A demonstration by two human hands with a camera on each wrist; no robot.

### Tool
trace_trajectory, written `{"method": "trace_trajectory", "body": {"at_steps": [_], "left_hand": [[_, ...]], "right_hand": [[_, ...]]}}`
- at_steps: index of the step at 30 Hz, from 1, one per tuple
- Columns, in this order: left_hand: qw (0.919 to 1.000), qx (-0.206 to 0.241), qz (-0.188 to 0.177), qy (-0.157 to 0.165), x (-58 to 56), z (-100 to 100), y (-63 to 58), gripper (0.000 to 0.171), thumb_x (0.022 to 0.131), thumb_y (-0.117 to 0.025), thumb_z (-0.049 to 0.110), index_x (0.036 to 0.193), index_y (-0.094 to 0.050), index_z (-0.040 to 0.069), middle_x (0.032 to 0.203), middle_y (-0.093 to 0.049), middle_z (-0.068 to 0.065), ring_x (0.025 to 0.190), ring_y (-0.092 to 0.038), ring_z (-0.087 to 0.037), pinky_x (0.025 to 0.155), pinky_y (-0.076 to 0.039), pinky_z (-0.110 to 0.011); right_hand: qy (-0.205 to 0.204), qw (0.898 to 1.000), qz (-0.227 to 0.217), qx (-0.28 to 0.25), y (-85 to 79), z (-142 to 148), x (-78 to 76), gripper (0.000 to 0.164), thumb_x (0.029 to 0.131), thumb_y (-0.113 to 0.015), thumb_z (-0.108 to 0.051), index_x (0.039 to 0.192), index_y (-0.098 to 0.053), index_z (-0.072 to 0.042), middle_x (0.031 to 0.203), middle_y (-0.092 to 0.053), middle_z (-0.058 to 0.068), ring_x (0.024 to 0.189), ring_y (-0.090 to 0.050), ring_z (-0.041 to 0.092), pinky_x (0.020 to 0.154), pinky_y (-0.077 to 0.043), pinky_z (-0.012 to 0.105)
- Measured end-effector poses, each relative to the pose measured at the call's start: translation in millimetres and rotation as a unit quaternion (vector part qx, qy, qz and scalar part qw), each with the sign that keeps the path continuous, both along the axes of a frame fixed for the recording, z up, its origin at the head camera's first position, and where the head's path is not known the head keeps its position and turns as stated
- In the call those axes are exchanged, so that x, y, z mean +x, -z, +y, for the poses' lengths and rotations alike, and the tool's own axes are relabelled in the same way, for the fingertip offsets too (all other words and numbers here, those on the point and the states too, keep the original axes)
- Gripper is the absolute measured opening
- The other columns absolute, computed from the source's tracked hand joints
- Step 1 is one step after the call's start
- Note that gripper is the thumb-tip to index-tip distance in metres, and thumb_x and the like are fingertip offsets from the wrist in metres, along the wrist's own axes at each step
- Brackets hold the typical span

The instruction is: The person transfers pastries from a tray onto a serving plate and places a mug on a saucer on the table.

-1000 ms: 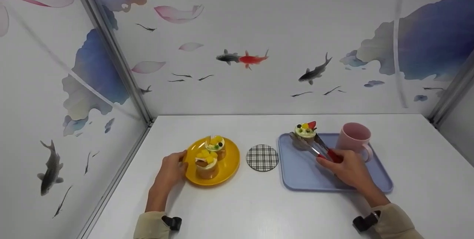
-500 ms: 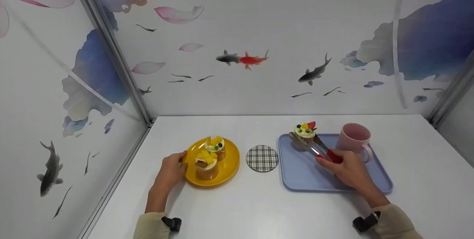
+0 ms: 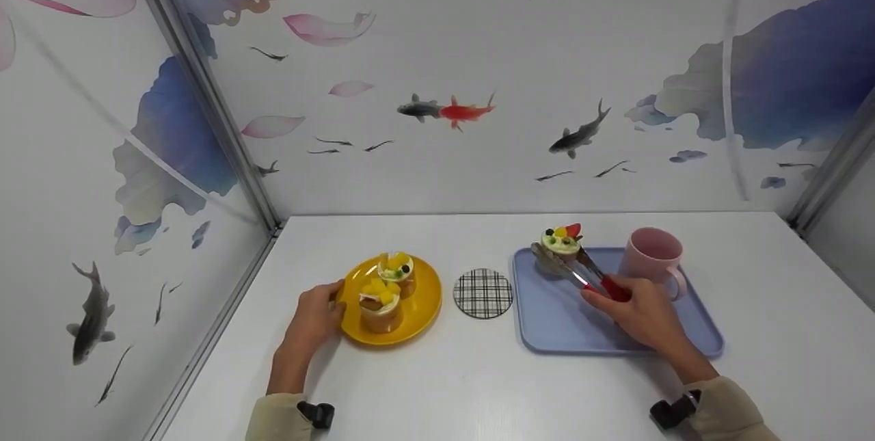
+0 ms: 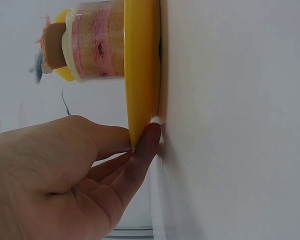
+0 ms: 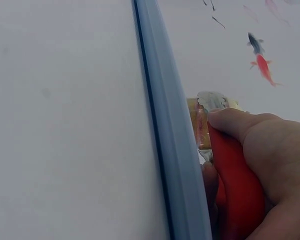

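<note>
My left hand point(image 3: 313, 314) pinches the rim of a yellow plate point(image 3: 427, 297), thumb on top and a finger beneath in the left wrist view. Two clear cups of layered cake with yellow fruit stand on it, a nearer cake cup point(image 3: 381, 318) and a farther cake cup point(image 3: 397, 269). My right hand point(image 3: 646, 311) grips the red handles of metal tongs point(image 3: 573, 273). The tongs' ends lie on either side of a third cake cup point(image 3: 562, 244), topped with a strawberry and other fruit. That cup is upright at the back left corner of a blue tray point(image 3: 574, 331).
A pink mug point(image 3: 649, 256) stands on the tray's back right, close beside my right hand. Between plate and tray lies a round plaid coaster point(image 3: 483, 293). The white table point(image 3: 437, 386) meets a painted wall point(image 3: 472, 167) at the back.
</note>
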State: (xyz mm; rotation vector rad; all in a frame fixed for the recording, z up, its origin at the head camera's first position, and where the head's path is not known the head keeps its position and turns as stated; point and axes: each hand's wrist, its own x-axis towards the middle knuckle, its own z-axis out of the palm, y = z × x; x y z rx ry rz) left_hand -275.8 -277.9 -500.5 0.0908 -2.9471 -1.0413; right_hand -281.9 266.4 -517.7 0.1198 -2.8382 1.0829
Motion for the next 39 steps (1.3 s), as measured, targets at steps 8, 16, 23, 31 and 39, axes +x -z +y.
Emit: {"method": "trace_trajectory", "body": {"at_steps": [8,16,23,31,39], "left_hand": [[0.9998,-0.001,0.018,0.003,0.4,-1,1.6,0.051,0.105,-0.063,-0.003,0.155,-0.053,-0.005,0.154,-0.062,-0.024,0.149,-0.053,-0.044,0.127,-0.041,-0.059],[1.0,-0.003,0.005,-0.004,-5.1,0,0.7,0.05,0.104,-0.063,-0.004,0.153,-0.055,-0.007,0.146,-0.066,-0.026,0.139,-0.062,-0.041,0.121,-0.05,-0.057],[1.0,0.001,-0.005,-0.007,-5.0,-1,2.2,0.053,0.105,-0.063,-0.003,0.156,-0.051,-0.005,0.147,-0.065,-0.026,0.138,-0.063,-0.04,0.119,-0.052,-0.055],[0.9999,0.003,-0.01,-0.01,-5.0,-3,3.3,0.051,0.105,-0.064,-0.002,0.155,-0.053,-0.004,0.147,-0.065,-0.026,0.139,-0.063,-0.04,0.119,-0.052,-0.056],[1.0,-0.004,-0.003,-0.002,-5.4,-3,1.6,0.048,0.105,-0.063,-0.003,0.152,-0.056,-0.006,0.143,-0.068,-0.028,0.138,-0.063,-0.042,0.118,-0.052,-0.057]], "right_hand": [[-0.004,1.0,0.017,0.013,0.8,-2,-0.1,0.061,0.092,-0.082,-0.056,0.125,-0.079,-0.004,0.081,-0.062,0.005,0.084,-0.056,0.023,0.056,-0.04,0.025],[-0.002,0.999,0.043,0.013,2.6,-2,0.1,0.06,0.091,-0.083,-0.056,0.121,-0.08,-0.004,0.075,-0.061,0.004,0.08,-0.055,0.023,0.056,-0.04,0.024],[-0.005,0.999,0.034,0.006,-0.6,-6,1.1,0.064,0.092,-0.082,-0.058,0.125,-0.079,-0.003,0.077,-0.062,0.003,0.08,-0.055,0.023,0.055,-0.04,0.024],[-0.008,1.0,0.028,0.004,-1.9,-12,1.7,0.061,0.092,-0.083,-0.056,0.124,-0.08,-0.005,0.075,-0.062,0.003,0.079,-0.055,0.023,0.056,-0.041,0.024],[-0.017,0.999,0.027,-0.009,-2.1,-17,3.1,0.064,0.091,-0.084,-0.056,0.129,-0.079,-0.005,0.074,-0.062,0.002,0.075,-0.056,0.021,0.054,-0.042,0.023]]}}
